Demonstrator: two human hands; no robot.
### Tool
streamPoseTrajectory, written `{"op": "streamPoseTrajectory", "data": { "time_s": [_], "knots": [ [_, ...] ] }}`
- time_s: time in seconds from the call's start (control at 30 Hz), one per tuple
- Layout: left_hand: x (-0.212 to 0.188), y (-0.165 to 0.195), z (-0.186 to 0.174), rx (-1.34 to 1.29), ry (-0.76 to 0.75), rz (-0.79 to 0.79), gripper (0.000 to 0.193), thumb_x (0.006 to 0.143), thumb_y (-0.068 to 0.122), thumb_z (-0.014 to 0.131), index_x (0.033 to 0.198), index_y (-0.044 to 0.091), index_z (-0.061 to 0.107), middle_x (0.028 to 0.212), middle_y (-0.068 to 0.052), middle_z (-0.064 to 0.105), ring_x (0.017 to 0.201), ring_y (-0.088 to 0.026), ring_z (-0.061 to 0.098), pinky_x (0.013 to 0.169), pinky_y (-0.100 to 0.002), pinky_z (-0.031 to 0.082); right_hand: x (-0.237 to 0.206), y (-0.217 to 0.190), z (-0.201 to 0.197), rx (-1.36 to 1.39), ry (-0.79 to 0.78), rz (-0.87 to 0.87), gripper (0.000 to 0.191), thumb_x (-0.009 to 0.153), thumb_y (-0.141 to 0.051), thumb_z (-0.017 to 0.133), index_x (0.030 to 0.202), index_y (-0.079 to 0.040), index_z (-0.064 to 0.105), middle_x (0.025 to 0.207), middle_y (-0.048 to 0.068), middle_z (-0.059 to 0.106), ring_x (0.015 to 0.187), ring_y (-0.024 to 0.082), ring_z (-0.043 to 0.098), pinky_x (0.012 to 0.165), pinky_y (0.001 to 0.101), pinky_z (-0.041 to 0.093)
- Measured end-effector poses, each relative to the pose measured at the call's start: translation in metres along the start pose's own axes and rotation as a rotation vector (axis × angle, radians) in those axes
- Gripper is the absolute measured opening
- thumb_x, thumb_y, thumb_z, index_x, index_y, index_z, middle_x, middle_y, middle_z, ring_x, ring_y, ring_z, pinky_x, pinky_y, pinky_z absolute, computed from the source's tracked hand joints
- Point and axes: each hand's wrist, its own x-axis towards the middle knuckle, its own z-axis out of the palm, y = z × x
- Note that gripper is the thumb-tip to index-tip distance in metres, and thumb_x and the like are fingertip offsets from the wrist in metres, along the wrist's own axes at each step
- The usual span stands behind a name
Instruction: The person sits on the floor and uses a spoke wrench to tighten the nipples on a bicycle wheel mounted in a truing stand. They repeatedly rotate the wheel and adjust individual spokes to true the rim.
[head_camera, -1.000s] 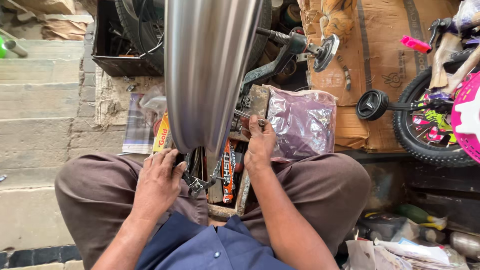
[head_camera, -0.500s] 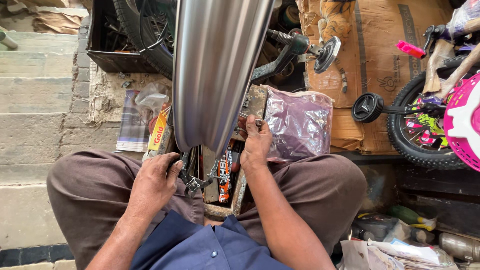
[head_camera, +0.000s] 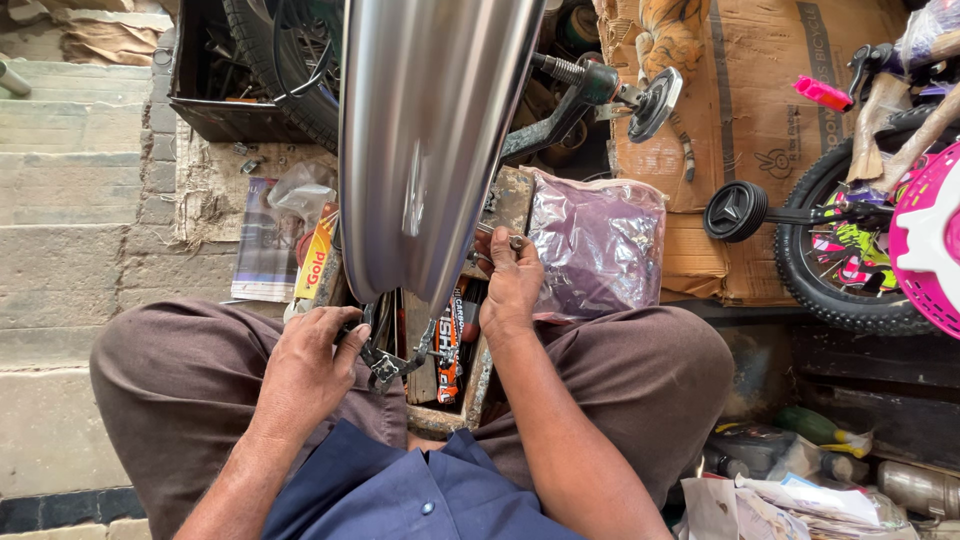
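Hands (head_camera: 310, 365) on curved, glossy metal mudguard (head_camera: 430, 140)

Purple bag (head_camera: 597, 245): a clear plastic bag with purple contents is lying just beside the right knee.
Cardboard box (head_camera: 765, 110): a brown printed carton is leaning behind the bag.
Yellow packet (head_camera: 314, 255): a yellow-and-red packet is lying left of the shiny mudguard.
Orange-black pack (head_camera: 450, 345): it is being kept between the knees.

Single head-worn view, steeply downward, close over lap (head_camera: 620, 370) and hands.
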Motion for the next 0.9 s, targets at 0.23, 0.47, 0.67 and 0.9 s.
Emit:
{"op": "streamPoseTrajectory", "data": {
  "time_s": [0.23, 0.47, 0.67, 0.9],
  "knots": [
    [0.006, 0.017, -0.012, -0.026, 0.115, 0.145, 0.029, 0.096, 0.025, 0.068, 0.114, 0.003, 0.069, 0.107, -0.012, 0.071, 0.105, -0.028, 0.067, 0.094, -0.042, 0.053, -0.001, -0.003, 0.002, 0.019, -0.002, -0.001, 0.024, 0.093, -0.027, 0.074, 0.105, -0.009, 0.063, 0.095, 0.006, 0.078, 0.089, 0.016, 0.073, 0.078, 0.0273, 0.053],
    [0.004, 0.063, -0.04, -0.146, 0.172, 0.209, 0.025, 0.097, 0.019, 0.068, 0.117, 0.004, 0.069, 0.108, -0.014, 0.071, 0.106, -0.032, 0.066, 0.09, -0.044, 0.052, 0.0, -0.002, 0.002, 0.023, -0.007, -0.007, 0.024, 0.093, -0.027, 0.074, 0.105, -0.009, 0.063, 0.096, 0.006, 0.077, 0.089, 0.016, 0.072, 0.079, 0.0281, 0.053],
    [0.0, 0.087, -0.053, -0.214, 0.222, 0.262, 0.024, 0.094, 0.019, 0.071, 0.113, 0.005, 0.068, 0.103, -0.011, 0.072, 0.096, -0.029, 0.07, 0.085, -0.041, 0.056, -0.003, -0.004, 0.002, -0.009, -0.01, -0.009, 0.024, 0.094, -0.027, 0.072, 0.106, -0.009, 0.064, 0.096, 0.006, 0.078, 0.09, 0.016, 0.072, 0.079, 0.0276, 0.053],
    [-0.002, 0.09, -0.055, -0.216, 0.236, 0.29, 0.031, 0.092, 0.024, 0.075, 0.116, 0.005, 0.066, 0.101, -0.01, 0.072, 0.091, -0.027, 0.071, 0.08, -0.039, 0.058, -0.002, -0.004, 0.003, 0.004, -0.011, -0.002, 0.023, 0.094, -0.027, 0.072, 0.105, -0.009, 0.063, 0.096, 0.006, 0.078, 0.089, 0.015, 0.072, 0.079, 0.0282, 0.053]
  ]
}}
